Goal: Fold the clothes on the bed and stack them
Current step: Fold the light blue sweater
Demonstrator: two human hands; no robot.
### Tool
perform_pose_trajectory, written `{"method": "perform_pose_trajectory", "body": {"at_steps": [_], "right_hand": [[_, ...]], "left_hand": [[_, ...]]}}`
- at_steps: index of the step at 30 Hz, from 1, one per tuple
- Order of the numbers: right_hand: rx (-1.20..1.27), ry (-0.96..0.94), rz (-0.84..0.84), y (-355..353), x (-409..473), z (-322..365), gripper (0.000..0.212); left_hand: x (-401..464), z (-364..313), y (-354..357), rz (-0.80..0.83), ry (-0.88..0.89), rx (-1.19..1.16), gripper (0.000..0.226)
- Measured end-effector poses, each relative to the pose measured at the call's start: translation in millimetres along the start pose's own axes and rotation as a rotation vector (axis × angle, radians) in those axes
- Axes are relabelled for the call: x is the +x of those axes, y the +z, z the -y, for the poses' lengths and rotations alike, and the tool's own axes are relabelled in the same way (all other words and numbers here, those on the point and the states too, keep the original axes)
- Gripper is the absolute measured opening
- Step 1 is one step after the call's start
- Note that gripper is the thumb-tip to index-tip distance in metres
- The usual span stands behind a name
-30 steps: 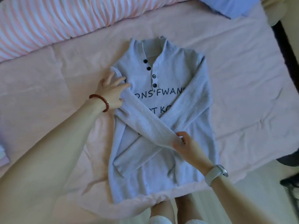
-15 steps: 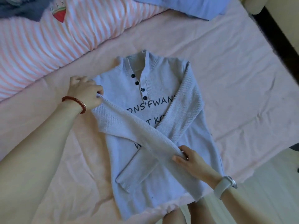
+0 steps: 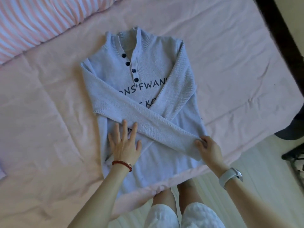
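A light lavender knit sweater [image 3: 148, 69] with dark buttons and black lettering lies face up on the pink bed sheet [image 3: 49, 112], collar away from me. Both sleeves are folded across the chest and cross each other. My left hand [image 3: 125, 145], with a red bead bracelet, presses flat with spread fingers on the lower left of the sweater, beside the crossed sleeves. My right hand [image 3: 209, 148], with a white watch on the wrist, pinches the cuff end of the upper sleeve at the sweater's lower right edge.
A pink and white striped duvet [image 3: 41, 18] lies along the far left of the bed. The bed's near edge runs just in front of my legs [image 3: 177, 203]. A dark bed frame [image 3: 283, 33] and dark objects on the floor sit at the right.
My left hand has left the sweater's shoulder and come down to press flat on its lower left. My right hand has drawn the sleeve cuff further to the lower right.
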State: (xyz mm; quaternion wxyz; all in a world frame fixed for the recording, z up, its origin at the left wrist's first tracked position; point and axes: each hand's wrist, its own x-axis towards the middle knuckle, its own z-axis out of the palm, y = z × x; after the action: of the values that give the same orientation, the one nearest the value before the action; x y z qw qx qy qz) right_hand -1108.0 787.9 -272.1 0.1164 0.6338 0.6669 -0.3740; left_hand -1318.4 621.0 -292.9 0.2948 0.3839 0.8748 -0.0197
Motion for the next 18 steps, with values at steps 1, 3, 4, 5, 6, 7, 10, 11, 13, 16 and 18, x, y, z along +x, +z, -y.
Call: {"method": "perform_pose_trajectory", "body": {"at_steps": [1,3,4,5,6,7,10,11,13,16,18], "right_hand": [[-0.010,0.040,-0.025,-1,-1,-4,0.010],[-0.075,0.108,-0.042,-1,-1,-10,0.019],[-0.132,0.107,-0.047,0,-1,-11,0.023],[-0.187,0.084,-0.063,1,-2,-11,0.025],[-0.221,0.046,-0.101,4,-3,-8,0.027],[-0.229,0.005,-0.151,6,-3,-4,0.029],[-0.181,-0.103,-0.225,6,3,15,0.036],[-0.203,-0.161,-0.215,5,8,23,0.042],[-0.353,-0.335,-0.160,2,23,41,0.054],[-0.553,-0.617,-0.080,1,58,81,0.058],[-0.584,-0.696,-0.089,1,85,115,0.056]], "left_hand": [[-5,3,6,0.024,-0.044,-0.021,0.066],[-11,8,9,0.027,-0.092,-0.039,0.066],[-13,10,7,0.006,-0.103,-0.047,0.064],[-14,12,5,-0.041,-0.111,-0.059,0.060],[-16,15,3,-0.102,-0.125,-0.080,0.056],[-17,19,1,-0.164,-0.158,-0.111,0.053],[-18,35,-6,-0.252,-0.362,-0.286,0.064],[-14,39,-9,-0.256,-0.416,-0.326,0.068],[1,45,-21,-0.243,-0.367,-0.267,0.070],[47,48,-47,-0.264,-0.145,-0.106,0.062],[87,50,-68,-0.289,-0.117,-0.067,0.060]]}}
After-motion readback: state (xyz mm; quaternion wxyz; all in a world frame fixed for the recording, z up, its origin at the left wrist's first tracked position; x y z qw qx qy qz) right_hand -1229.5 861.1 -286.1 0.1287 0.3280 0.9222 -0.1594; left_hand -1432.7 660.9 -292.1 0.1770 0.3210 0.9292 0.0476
